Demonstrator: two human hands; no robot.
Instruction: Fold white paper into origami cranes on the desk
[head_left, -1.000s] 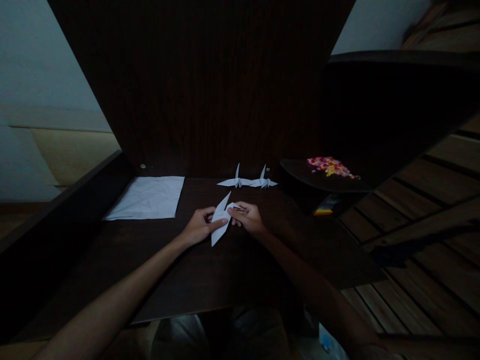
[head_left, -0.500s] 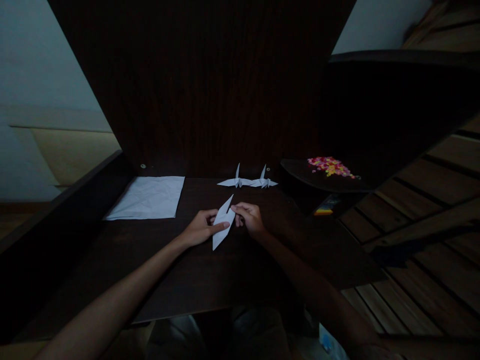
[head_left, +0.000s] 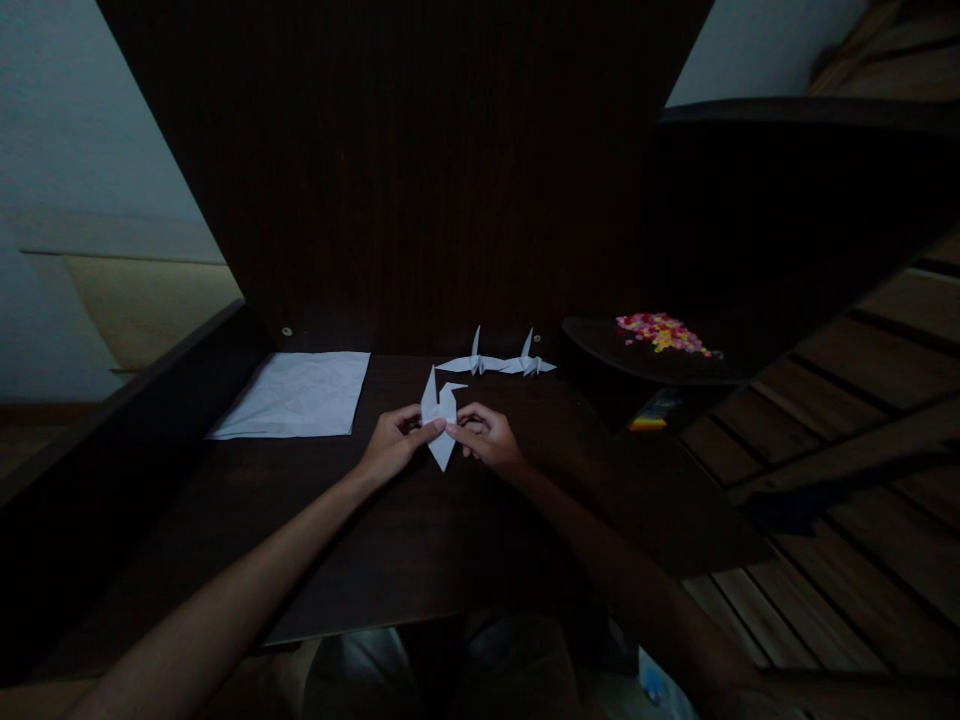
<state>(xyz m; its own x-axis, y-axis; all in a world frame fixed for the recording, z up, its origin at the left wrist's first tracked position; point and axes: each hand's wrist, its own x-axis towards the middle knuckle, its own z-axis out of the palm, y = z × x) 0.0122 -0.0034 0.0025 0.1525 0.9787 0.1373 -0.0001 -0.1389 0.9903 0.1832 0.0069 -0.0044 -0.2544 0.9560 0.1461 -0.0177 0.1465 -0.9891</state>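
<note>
In the head view, a half-folded white paper figure (head_left: 439, 420) is pinched between the left hand (head_left: 391, 447) and the right hand (head_left: 486, 440), which are brought close together over the middle of the dark desk (head_left: 390, 540), the grip from both sides apparently serving to keep the creases steady while two points stand up at the top. Two finished paper cranes (head_left: 496, 363) are set side by side at the back edge and a flat white sheet (head_left: 296, 394) lies well to the left, seemingly kept clear of the working area. The scene is so dim that the fingertips behind the paper and the colourful scattered bits (head_left: 660, 332) on the shelf (head_left: 600, 345) at the right cannot be made out clearly.
</note>
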